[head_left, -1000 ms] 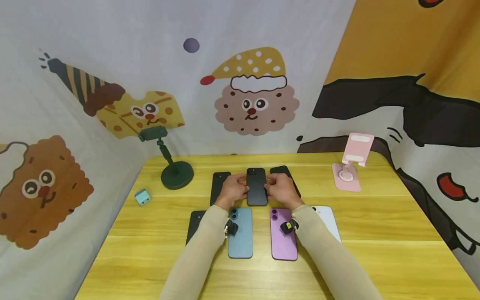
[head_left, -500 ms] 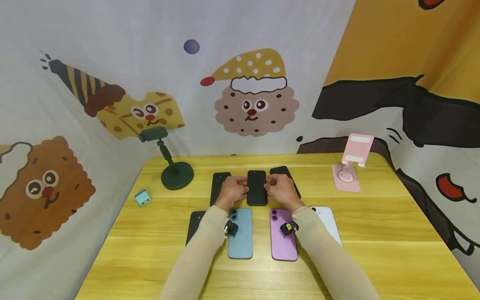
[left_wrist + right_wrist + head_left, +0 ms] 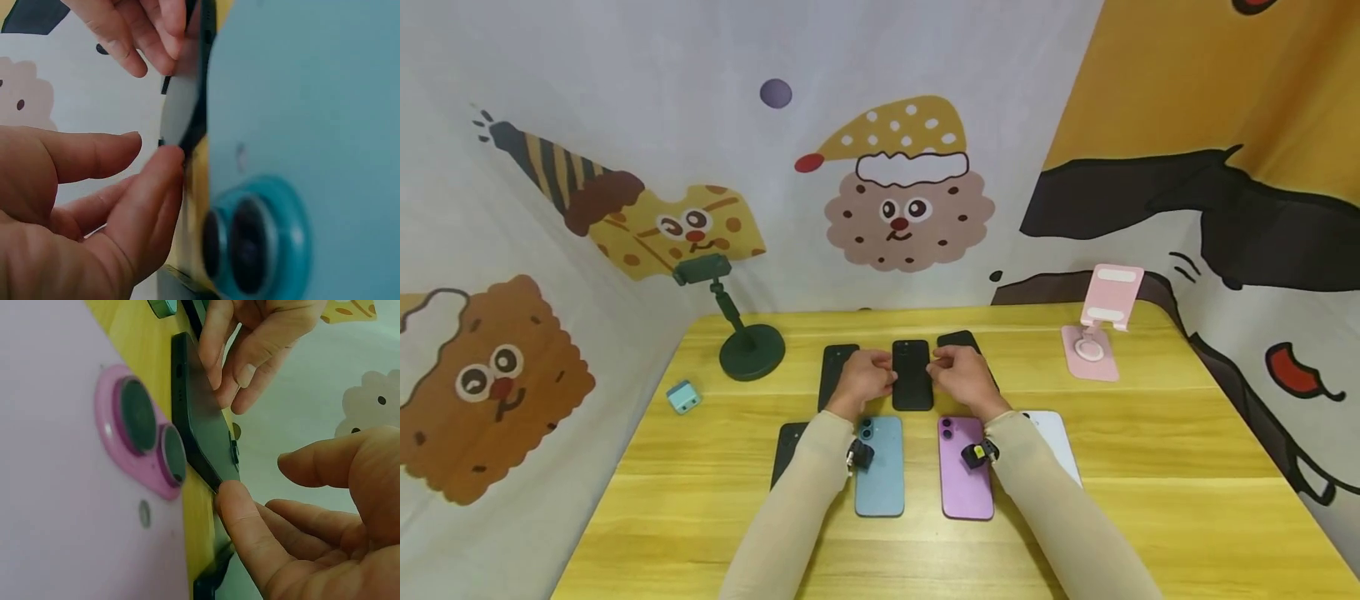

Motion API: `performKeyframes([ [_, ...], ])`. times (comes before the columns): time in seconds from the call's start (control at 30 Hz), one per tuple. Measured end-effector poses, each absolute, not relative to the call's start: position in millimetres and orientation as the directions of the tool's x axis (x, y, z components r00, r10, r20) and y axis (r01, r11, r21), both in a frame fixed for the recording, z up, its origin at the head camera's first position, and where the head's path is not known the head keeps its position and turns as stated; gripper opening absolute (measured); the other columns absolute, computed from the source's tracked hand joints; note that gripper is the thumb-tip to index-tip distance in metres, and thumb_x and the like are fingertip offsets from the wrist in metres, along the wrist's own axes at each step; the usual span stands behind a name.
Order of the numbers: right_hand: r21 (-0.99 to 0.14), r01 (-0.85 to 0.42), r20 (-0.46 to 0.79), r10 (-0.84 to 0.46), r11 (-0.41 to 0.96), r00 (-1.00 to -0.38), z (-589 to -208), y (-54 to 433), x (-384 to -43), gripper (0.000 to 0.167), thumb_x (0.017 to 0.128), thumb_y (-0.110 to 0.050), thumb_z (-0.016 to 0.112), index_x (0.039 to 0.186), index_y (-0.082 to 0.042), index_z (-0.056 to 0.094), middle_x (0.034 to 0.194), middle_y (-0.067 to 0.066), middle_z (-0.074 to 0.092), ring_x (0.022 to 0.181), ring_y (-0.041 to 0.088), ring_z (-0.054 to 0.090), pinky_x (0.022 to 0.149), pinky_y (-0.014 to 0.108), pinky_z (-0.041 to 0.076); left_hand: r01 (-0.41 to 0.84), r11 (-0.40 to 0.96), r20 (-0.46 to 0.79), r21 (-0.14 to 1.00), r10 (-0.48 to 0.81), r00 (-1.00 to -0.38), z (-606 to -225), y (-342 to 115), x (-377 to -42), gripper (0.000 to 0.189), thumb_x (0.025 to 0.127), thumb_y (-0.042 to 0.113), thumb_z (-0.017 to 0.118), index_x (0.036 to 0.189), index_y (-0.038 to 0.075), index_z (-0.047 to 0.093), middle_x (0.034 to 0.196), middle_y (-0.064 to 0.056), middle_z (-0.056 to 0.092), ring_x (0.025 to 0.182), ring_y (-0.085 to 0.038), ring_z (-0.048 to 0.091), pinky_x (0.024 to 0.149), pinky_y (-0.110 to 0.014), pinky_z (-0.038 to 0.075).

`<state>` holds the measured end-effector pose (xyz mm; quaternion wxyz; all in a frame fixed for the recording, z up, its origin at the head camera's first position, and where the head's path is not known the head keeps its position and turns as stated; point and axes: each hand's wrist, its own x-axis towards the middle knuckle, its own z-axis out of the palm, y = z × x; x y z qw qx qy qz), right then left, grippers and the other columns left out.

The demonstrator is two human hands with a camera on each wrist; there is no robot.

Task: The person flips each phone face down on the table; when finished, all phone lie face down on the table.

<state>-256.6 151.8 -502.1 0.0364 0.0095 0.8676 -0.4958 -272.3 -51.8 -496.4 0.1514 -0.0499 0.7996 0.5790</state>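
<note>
A black phone [image 3: 913,379] lies back up at the rear middle of the table, with my hands at its two sides. The left hand [image 3: 867,381] has a thumb at the phone's left edge, its other fingers loosely bent. On the right, my right hand [image 3: 964,379] touches the opposite edge, thumb and forefinger apart in the right wrist view. Dark phones [image 3: 832,379] [image 3: 959,337] lie partly hidden beyond each hand. Below the wrists are a light blue phone [image 3: 880,483] and a purple phone [image 3: 966,496].
A black phone [image 3: 787,446] and a white phone [image 3: 1057,442] lie partly under the sleeves. A green phone stand [image 3: 752,352] and a small teal block [image 3: 683,397] are at left; a pink phone stand [image 3: 1108,298] is at right. A printed curtain [image 3: 700,75] hangs behind the table.
The middle black phone's top end has come down slightly, so it now lies flat. My fingers have eased off its edges a little. The other phones have not moved.
</note>
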Motion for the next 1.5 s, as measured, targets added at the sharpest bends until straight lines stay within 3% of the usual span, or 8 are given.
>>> performKeyframes([
  [0.23,-0.866,0.047,-0.068,-0.023,0.497,-0.997,-499,160,-259,0.043,0.102,-0.018,0.068,0.140,0.003,0.064,0.115,0.016,0.076,0.086,0.020,0.072,0.070,0.027,0.057,-0.169,0.419,-0.233,0.892,0.106,-0.967,-487,-44,-272,0.047,0.097,0.007,0.076,0.143,0.003,0.065,0.133,-0.016,0.069,0.109,-0.029,0.072,0.089,-0.040,0.063],
  [0.43,-0.880,0.017,-0.039,-0.037,0.476,-0.999,-495,172,-262,0.040,0.103,-0.020,0.067,0.138,0.001,0.066,0.114,0.017,0.075,0.088,0.030,0.075,0.071,0.030,0.060,-0.149,0.353,-0.220,0.924,0.171,-0.960,-481,-28,-272,0.047,0.098,0.010,0.075,0.143,0.002,0.064,0.133,-0.018,0.067,0.110,-0.030,0.071,0.096,-0.043,0.061],
  [0.8,-0.872,-0.011,0.003,-0.017,0.489,-1.000,-492,213,-268,0.045,0.106,-0.025,0.065,0.144,-0.002,0.062,0.127,0.020,0.069,0.109,0.036,0.071,0.084,0.035,0.064,-0.145,0.221,-0.209,0.964,0.302,-0.930,-488,12,-273,0.055,0.099,0.010,0.073,0.150,-0.002,0.055,0.132,-0.019,0.064,0.108,-0.030,0.072,0.094,-0.042,0.062],
  [0.93,-0.845,0.025,-0.015,0.024,0.534,-1.000,-494,225,-268,0.044,0.106,-0.026,0.064,0.144,-0.003,0.063,0.128,0.020,0.068,0.109,0.036,0.070,0.088,0.041,0.062,-0.158,0.226,-0.228,0.961,0.330,-0.916,-492,21,-269,0.060,0.099,0.012,0.073,0.153,-0.002,0.051,0.139,-0.022,0.062,0.108,-0.031,0.072,0.089,-0.038,0.063],
  [1.17,-0.804,0.051,-0.030,0.045,0.593,-0.999,-502,231,-266,0.046,0.105,-0.024,0.064,0.145,-0.001,0.061,0.137,0.024,0.066,0.127,0.040,0.063,0.107,0.054,0.053,-0.237,0.202,-0.290,0.950,0.299,-0.909,-490,30,-262,0.064,0.099,0.011,0.074,0.155,-0.001,0.047,0.150,-0.026,0.056,0.113,-0.029,0.073,0.088,-0.039,0.064],
  [1.23,-0.804,0.051,-0.032,0.042,0.592,-0.999,-503,232,-265,0.047,0.105,-0.024,0.065,0.144,0.001,0.061,0.139,0.025,0.065,0.128,0.041,0.062,0.107,0.055,0.052,-0.244,0.203,-0.295,0.948,0.278,-0.914,-489,33,-261,0.066,0.098,0.011,0.075,0.156,-0.001,0.046,0.144,-0.022,0.061,0.109,-0.027,0.073,0.088,-0.039,0.064],
  [1.4,-0.820,0.058,-0.040,0.044,0.569,-0.998,-505,233,-264,0.047,0.105,-0.024,0.065,0.145,0.000,0.061,0.139,0.026,0.065,0.128,0.041,0.062,0.106,0.054,0.053,-0.299,0.171,-0.336,0.939,0.257,-0.906,-489,38,-260,0.071,0.101,0.015,0.073,0.161,0.002,0.038,0.099,-0.010,0.068,0.086,-0.022,0.068,0.091,-0.040,0.063],
  [1.5,-0.842,0.074,-0.054,0.054,0.534,-0.997,-505,233,-263,0.047,0.105,-0.024,0.065,0.146,-0.001,0.060,0.139,0.026,0.065,0.127,0.041,0.063,0.102,0.052,0.055,-0.340,0.119,-0.359,0.933,0.234,-0.903,-488,40,-258,0.070,0.102,0.018,0.071,0.162,0.002,0.037,0.104,-0.013,0.068,0.091,-0.026,0.068,0.096,-0.044,0.062],
])
